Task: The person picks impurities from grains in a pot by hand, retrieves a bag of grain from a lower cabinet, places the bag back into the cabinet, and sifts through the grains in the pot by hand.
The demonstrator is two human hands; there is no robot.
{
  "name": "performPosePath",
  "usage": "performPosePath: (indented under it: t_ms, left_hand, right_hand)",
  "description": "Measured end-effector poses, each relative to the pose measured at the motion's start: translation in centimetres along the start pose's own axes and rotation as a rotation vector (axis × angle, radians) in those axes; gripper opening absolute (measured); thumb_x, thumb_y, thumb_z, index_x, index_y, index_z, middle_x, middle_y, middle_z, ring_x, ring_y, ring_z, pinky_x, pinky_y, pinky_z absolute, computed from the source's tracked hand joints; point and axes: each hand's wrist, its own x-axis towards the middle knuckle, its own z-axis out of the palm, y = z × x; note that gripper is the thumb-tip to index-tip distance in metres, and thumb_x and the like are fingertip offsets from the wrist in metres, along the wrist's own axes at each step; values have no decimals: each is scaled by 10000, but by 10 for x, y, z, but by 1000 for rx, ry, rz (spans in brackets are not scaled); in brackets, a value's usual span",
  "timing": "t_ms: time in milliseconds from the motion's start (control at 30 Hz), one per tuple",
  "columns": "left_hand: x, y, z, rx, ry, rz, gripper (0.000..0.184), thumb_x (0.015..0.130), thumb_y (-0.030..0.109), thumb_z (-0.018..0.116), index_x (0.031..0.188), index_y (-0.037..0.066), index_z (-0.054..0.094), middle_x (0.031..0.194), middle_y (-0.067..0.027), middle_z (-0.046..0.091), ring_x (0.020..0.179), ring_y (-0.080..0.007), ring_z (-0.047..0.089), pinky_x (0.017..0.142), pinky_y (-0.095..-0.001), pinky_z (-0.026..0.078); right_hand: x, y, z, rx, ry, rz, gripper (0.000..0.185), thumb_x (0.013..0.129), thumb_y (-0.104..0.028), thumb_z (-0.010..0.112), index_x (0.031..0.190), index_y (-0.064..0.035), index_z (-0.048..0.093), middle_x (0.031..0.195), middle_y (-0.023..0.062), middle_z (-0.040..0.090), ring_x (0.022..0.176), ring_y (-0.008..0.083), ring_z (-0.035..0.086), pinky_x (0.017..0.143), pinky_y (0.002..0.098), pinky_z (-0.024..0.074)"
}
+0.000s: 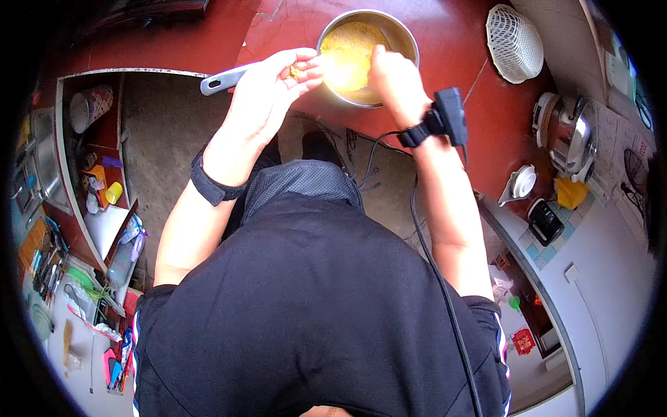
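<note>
A steel pot (408, 42) with yellow, crumbly food (346, 54) inside stands on the red counter (292, 24). Its grey handle (224, 81) points left, partly behind my left wrist. My left hand (281, 78) is palm up beside the pot's left rim, fingers curled around a small lump of the yellow food (297, 71). Over the right side of the pot is my right hand (392, 76), its fingers closed and turned down towards the food. Whatever those fingers may hold is hidden.
A white woven basket (514, 44) sits at the upper right. Further right are a glass-lidded pot (573, 135), white dishes (522, 182) and a black container (545, 222). Open shelves (94, 167) hold items at left. A black cable (434, 267) runs along my right arm.
</note>
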Motion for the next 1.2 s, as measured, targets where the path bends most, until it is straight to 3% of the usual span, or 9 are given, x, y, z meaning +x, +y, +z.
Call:
performPosePath:
  t_ms: [67,200,400,500,667,833,900,1100,1200]
  left_hand:
    - [-2,2,3,15,17,5,321,1039,197,513,1190,-71,607,1109,-163,676,1038,-234,672,971,-354,544]
    - [-2,2,2,-2,12,-3,311,1036,188,515,1183,-69,610,1108,-161,677,1036,-234,672,969,-355,544]
    - [-1,1,1,5,-3,-8,314,1038,187,501,1183,-68,614,1118,-167,678,1047,-239,669,977,-363,539]
    - [-4,1,5,3,8,-23,319,1040,188,496,1188,-69,613,1114,-168,681,1050,-240,669,979,-364,537]
    - [-1,1,6,27,7,-18,326,1041,194,499,1196,-70,611,1128,-178,681,1064,-247,668,989,-369,535]
    - [0,1,3,21,7,-16,330,1041,198,502,1200,-70,610,1139,-184,680,1071,-251,668,996,-374,534]
    - [0,1,3,26,-2,-9,330,1041,198,504,1204,-70,608,1140,-184,680,1071,-250,668,995,-374,534]
    - [-1,2,4,26,5,-11,331,1043,199,503,1210,-69,604,1144,-182,678,1064,-245,669,991,-372,535]
    - [0,1,4,20,16,-19,332,1042,199,503,1209,-69,605,1146,-180,677,1059,-241,669,986,-368,536]
  right_hand:
    - [6,-11,11,79,-159,51,126,909,-93,588,947,5,658,931,261,713,880,353,729,745,417,597]
    - [13,-12,1,658,209,80,195,902,-135,649,1072,-43,670,968,186,727,948,359,707,870,440,555]
    - [29,-2,28,343,438,-98,381,830,-90,663,1208,-79,609,1134,210,621,1068,397,599,934,475,515]
    - [24,-20,27,368,275,-295,413,770,-101,702,1176,-77,633,1175,197,594,1107,406,555,938,486,508]
    - [3,7,21,182,45,-249,157,841,-85,619,949,-41,724,894,177,696,850,346,711,783,434,567]
    - [6,21,-25,406,226,-9,186,873,-62,606,1007,-64,735,879,220,707,864,361,717,796,447,581]
    - [8,27,-26,369,203,-12,216,877,-53,594,1066,-57,700,907,214,713,871,371,712,805,457,578]
    - [8,36,-13,274,456,-257,282,877,-61,581,1157,-53,617,889,176,713,809,409,700,726,474,586]
    - [-4,24,-26,119,124,-77,240,869,-65,582,1100,-18,622,810,184,701,773,404,702,710,474,589]
